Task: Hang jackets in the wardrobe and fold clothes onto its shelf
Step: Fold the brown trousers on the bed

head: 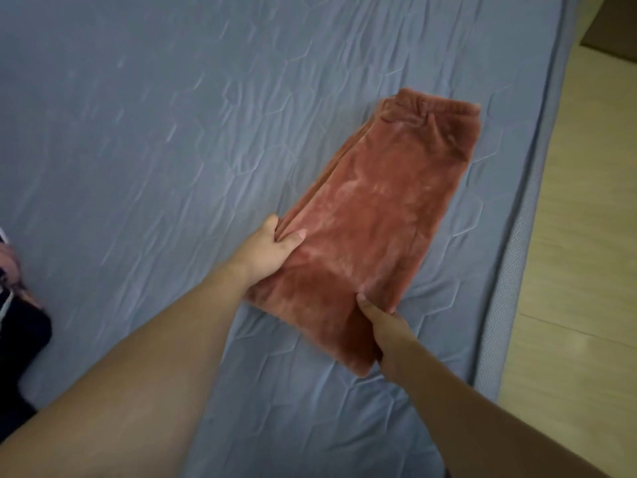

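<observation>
Folding the rust-pink plush velvet trousers, laid flat on the blue-grey quilted bed near its right edge. Left hand pinches their left side seam, right hand grips the near hem; hands apart, probably to double the trousers over cleanly.

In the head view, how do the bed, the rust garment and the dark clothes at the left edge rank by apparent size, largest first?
1. bed
2. rust garment
3. dark clothes, though the frame edge cuts them, so their full size is unsure.
</observation>
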The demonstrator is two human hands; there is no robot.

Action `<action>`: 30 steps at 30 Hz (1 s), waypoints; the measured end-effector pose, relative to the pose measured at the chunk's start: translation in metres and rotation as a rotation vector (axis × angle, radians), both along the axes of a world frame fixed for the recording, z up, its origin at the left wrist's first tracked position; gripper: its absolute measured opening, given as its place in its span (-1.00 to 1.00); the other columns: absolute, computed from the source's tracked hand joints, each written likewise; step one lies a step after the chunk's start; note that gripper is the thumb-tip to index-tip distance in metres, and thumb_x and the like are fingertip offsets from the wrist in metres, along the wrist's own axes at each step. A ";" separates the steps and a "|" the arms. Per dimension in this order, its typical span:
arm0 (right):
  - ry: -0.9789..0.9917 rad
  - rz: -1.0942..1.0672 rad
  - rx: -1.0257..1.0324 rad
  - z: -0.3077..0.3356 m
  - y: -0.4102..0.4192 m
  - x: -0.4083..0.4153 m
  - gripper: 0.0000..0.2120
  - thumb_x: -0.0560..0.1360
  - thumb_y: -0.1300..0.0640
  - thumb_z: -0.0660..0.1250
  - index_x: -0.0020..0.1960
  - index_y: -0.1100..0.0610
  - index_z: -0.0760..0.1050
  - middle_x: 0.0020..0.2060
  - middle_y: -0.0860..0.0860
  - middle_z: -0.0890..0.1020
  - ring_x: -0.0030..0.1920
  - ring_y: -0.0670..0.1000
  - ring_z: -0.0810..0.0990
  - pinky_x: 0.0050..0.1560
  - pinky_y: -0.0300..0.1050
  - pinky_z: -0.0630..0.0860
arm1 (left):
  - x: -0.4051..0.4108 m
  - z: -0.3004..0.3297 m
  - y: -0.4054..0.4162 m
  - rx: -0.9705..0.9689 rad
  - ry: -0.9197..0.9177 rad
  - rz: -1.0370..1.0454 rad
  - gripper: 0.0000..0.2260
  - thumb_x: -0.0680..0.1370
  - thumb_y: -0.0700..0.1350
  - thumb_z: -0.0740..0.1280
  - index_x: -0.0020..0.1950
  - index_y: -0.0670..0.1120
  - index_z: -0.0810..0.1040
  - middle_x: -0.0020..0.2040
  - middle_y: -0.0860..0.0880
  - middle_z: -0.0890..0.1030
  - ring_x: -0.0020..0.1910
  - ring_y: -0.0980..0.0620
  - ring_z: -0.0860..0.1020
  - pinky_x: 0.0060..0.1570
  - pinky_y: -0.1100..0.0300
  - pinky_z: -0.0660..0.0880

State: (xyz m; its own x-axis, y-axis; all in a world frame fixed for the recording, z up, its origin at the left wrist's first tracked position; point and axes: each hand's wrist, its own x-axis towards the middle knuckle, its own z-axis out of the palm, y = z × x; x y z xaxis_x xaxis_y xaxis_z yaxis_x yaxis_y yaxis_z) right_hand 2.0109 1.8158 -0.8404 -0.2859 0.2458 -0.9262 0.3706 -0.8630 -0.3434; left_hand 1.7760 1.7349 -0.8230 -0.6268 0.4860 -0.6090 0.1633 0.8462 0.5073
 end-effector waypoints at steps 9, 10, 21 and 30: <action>-0.179 0.197 0.098 0.026 -0.093 0.028 -0.48 0.56 -0.12 0.29 0.38 0.20 0.40 0.20 0.19 0.58 0.18 0.19 0.56 0.26 0.13 0.48 | 0.037 -0.002 -0.141 0.040 -0.112 0.086 -0.60 0.59 0.09 0.26 0.32 0.19 0.11 0.28 0.04 0.42 0.13 0.02 0.47 0.15 0.14 0.29; -0.185 0.208 0.083 0.029 -0.107 0.032 -0.53 0.57 -0.05 0.29 0.37 0.21 0.41 0.20 0.20 0.58 0.17 0.19 0.57 0.23 0.12 0.50 | 0.044 -0.001 -0.162 0.024 -0.123 0.093 -0.58 0.60 0.05 0.26 0.35 0.17 0.11 0.31 0.02 0.42 0.14 0.02 0.47 0.16 0.14 0.30; -0.137 0.046 -0.182 0.115 -0.176 0.062 -0.82 0.65 0.13 0.12 0.06 0.13 0.50 -0.33 0.15 0.67 -0.49 0.10 0.61 -0.65 -0.19 0.47 | 0.076 0.121 -0.255 -0.263 -0.520 0.371 -0.48 0.54 -0.42 0.19 0.39 0.06 0.38 -0.11 -0.14 0.60 -0.25 -0.08 0.60 -0.34 0.19 0.52; 0.123 -0.246 -0.062 0.140 -0.045 -0.005 -0.83 0.54 0.30 0.26 0.10 0.29 0.54 -0.02 0.18 0.63 -0.14 0.00 0.60 -0.33 -0.35 0.56 | 0.027 0.143 -0.158 0.283 -0.815 0.944 -0.67 0.31 -0.30 0.11 0.00 -0.29 0.51 -0.11 -0.26 0.62 -0.09 -0.24 0.60 -0.35 -0.18 0.61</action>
